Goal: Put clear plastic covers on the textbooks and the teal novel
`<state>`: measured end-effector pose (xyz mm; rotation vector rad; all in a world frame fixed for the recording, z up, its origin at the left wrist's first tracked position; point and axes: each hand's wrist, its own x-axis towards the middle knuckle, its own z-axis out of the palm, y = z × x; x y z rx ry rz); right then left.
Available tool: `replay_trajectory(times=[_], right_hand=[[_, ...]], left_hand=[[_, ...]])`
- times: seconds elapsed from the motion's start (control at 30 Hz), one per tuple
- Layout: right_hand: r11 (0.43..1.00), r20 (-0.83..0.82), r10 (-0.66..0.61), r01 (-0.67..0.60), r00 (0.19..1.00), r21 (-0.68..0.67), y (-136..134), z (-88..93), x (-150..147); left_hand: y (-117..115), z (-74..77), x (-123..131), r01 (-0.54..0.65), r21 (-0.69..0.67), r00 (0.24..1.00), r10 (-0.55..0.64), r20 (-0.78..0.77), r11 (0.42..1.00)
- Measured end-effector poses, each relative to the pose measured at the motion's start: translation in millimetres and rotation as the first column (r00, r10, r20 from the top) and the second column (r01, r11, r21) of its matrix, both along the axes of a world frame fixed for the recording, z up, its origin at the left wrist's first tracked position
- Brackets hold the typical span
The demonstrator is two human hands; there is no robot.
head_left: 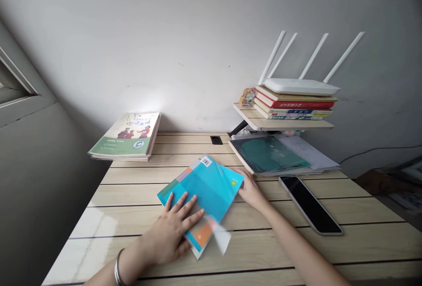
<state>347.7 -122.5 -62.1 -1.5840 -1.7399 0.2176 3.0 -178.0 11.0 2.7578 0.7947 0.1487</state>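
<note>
At mid-table, near the edge: your left hand (173, 229) lies flat on a teal softcover book (206, 187), fingers spread, not clenched. Your right hand (251, 191) meets the book's right edge; whether it grips, you cannot tell. The book sits skewed, the table's (132, 215) left edge well off. A black smartphone (310, 204) lies right, apart from your right hand. A pale flap (221, 238) at the book's near corner is blurred, unreadable.
</note>
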Motion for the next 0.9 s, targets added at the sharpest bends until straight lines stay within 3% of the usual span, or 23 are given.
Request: replay_trajectory(times=[0.2, 0.33, 0.47, 0.57, 0.7, 0.77, 0.9], right_hand=[[0.997, -0.152, -0.059, 0.066, 0.987, 0.043, -6, -0.1, -1], [0.980, 0.084, -0.004, -0.013, 0.996, 0.199, -20, 20.6, 0], [0.958, 0.393, 0.016, -0.126, 0.920, 0.257, -47, 44.5, -8], [0.919, 0.540, 0.097, -0.284, 0.836, 0.275, -71, 55.9, -30], [0.811, 0.605, 0.273, -0.517, 0.748, 0.273, -100, 60.5, -75], [0.771, 0.600, 0.314, -0.567, 0.736, 0.292, -110, 58.7, -96], [0.743, 0.578, 0.314, -0.574, 0.753, 0.345, -118, 50.0, -118]], left_hand=[[-7, -1.8, 0, 0.002, 0.026, 0.998, -0.004, 0.064, 1.000], [3, -12.7, -17, -0.107, 0.095, 0.987, 0.094, 0.132, 0.990], [4, -20.0, -26, -0.119, 0.141, 0.991, 0.110, 0.074, 0.983], [-1, -19.6, -24, -0.093, 0.176, 0.995, 0.088, 0.035, 0.980], [-6, -18.3, -20, -0.077, 0.209, 0.997, 0.073, 0.025, 0.975], [-7, -19.2, -18, -0.079, 0.224, 0.997, 0.073, 0.036, 0.971], [-7, -23.6, -15, -0.076, 0.251, 0.997, 0.068, 0.039, 0.965]])
